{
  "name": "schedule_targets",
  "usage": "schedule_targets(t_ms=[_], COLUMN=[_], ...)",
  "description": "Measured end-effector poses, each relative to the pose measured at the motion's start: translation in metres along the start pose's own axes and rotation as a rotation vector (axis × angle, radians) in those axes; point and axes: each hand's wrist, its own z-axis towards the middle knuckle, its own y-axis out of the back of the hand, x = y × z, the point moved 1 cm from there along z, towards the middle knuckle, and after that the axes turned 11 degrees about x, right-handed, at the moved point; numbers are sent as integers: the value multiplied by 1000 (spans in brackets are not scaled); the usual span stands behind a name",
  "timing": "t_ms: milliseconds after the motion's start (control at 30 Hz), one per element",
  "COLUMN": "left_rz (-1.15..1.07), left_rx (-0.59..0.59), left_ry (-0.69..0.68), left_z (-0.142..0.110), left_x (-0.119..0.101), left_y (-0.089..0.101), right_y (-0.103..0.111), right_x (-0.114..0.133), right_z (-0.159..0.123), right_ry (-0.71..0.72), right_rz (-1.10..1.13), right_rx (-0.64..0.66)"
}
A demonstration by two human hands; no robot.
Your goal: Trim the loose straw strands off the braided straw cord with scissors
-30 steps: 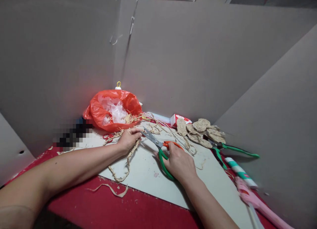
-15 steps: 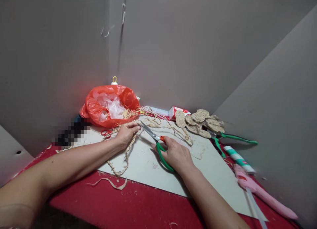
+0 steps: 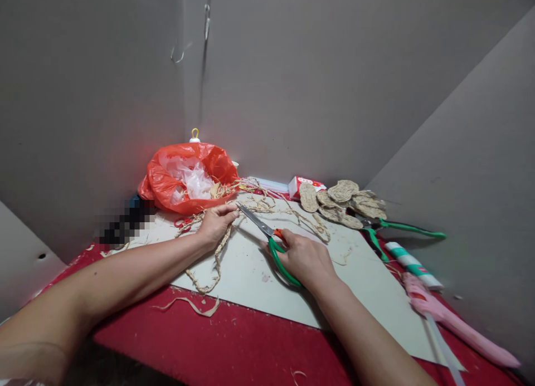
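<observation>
My left hand pinches a braided straw cord, which hangs in a loop below the fingers over the white board. In my right hand is a pair of scissors with green and orange handles. Their blades point up and left, and the tips reach the left fingertips, close to the cord. Whether the blades touch the straw I cannot tell. Behind the hands, more straw cord lies across the board.
A red plastic bag with straw scraps stands at the back left. Woven straw pads, a red box, green-handled pliers, a striped tube and a pink glue gun line the right. A straw strip lies in front.
The view has shifted slightly, so most things on the table appear a little further right. The scissor blades look closer together than before. Both hands keep their holds.
</observation>
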Motion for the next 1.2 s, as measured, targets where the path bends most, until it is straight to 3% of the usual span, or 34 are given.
schedule_targets(t_ms=[167, 300, 500, 633, 767, 933, 1067, 1200], left_rz=[-23, -58, -75, -108, -95, -100, -121, -68], left_rx=[-7, 24, 134, 250, 462, 649, 708, 693], left_ry=[35, 37, 102, 167, 321, 483, 498, 468], left_z=[2, 4, 1, -6, -16, -29, -30, -30], left_x=[4, 7, 5, 3, 1, 1, 2, 2], left_y=[3, 5, 2, -4, -13, -21, -20, -18], right_y=[-2, -5, -8, -8, -6, -2, 1, 5], right_x=[-6, -13, -16, -3, 14, 21, 17, 12], right_z=[2, 5, 8, 5, 2, 1, 1, 1], right_ry=[-3, -22, 26, 113, 177, 233, 242, 216], right_rz=[-3, 134, 764, 1209, 1467, 1557, 1570, 1598], right_rx=[-30, -71, -275, -234, -174, -153, -168, -229])
